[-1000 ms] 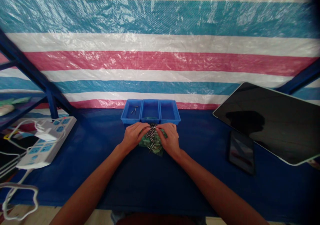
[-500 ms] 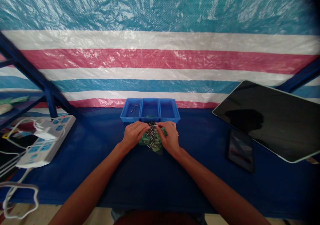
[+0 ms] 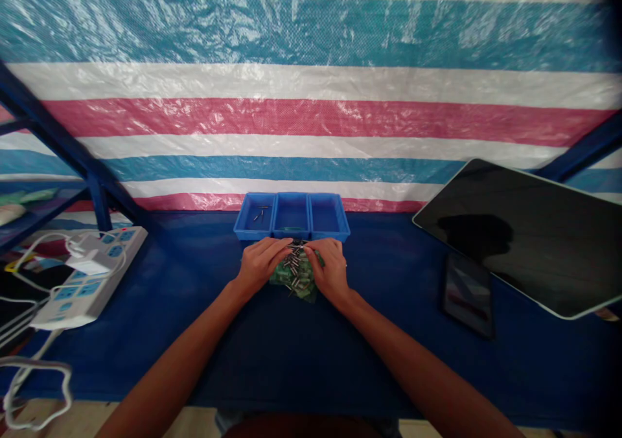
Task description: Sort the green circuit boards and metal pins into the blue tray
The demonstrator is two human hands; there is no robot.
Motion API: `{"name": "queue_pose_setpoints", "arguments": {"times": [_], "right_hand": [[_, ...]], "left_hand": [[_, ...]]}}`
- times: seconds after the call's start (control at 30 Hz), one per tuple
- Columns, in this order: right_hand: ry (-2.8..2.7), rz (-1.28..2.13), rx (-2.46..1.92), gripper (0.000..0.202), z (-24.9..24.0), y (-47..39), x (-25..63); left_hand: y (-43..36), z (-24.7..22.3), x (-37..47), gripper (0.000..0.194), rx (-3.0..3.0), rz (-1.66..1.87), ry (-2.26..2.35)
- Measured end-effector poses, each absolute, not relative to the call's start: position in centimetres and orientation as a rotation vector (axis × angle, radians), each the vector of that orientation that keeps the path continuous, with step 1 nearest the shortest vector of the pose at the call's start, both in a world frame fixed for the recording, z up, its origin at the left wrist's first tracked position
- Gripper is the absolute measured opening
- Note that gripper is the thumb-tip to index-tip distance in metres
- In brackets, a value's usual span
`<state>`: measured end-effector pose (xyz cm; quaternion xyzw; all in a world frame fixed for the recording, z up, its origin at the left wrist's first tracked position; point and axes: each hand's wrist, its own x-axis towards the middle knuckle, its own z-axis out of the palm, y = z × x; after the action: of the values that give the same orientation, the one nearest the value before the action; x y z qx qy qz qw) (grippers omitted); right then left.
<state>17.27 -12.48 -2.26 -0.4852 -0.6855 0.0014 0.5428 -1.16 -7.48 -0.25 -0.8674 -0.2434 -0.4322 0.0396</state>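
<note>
One pair of bare hands, over a blue tabletop (image 3: 379, 354). Left hand (image 3: 262, 263): fingers curled, thumb and fingertips drawn narrow at the upper edge of a heap of small metal pins (image 3: 294, 262); whether a pin is pinched there cannot be told. Right hand (image 3: 331, 268): posed likewise from the opposite side, fingertips near the left hand's; its exact hold likewise cannot be told. Pins: a dark and silvery heap, lying between the hands on a crumpled green plastic bag (image 3: 306, 288), just in front of the tray. Tray (image 3: 249, 236): blue, three compartments side by side; a few loose pins (image 3: 262, 212) in the left one. To the right: one dark flat device (image 3: 467, 297), phone-like, beside a large black panel (image 3: 539, 237) with a pale edge, tilted. To the left: one white power strip (image 3: 90, 295) with blue socket faces, a white adapter (image 3: 92, 261) upon it, and a looped white cable (image 3: 65, 386). Behind: one striped plastic sheet (image 3: 311, 117), in white, blue and red.
</note>
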Motion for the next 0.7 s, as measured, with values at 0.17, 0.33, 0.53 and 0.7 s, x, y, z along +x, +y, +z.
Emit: {"name": "queue_pose_setpoints", "arguments": {"times": [0.17, 0.33, 0.53, 0.7], "right_hand": [[-1.636, 0.002, -1.146, 0.015, -2.19, -12.47, 17.26], [-1.645, 0.035, -1.148, 0.014, -2.21, -12.48, 17.26], [-1.592, 0.037, -1.15, 0.017, -2.51, -12.43, 17.25], [-1.595, 0.022, -1.112, 0.01, -2.68, -12.33, 17.26]], "left_hand": [[-7.35, -0.57, -1.29, 0.019, -2.641, -1.356, -0.785], [-7.32, -0.48, -1.42, 0.014, -2.69, -1.331, -0.75], [-7.42, -0.38, -1.43, 0.013, -2.728, -1.342, -0.726], [-7.45, -0.42, -1.34, 0.011, -2.707, -1.353, -0.736]]}}
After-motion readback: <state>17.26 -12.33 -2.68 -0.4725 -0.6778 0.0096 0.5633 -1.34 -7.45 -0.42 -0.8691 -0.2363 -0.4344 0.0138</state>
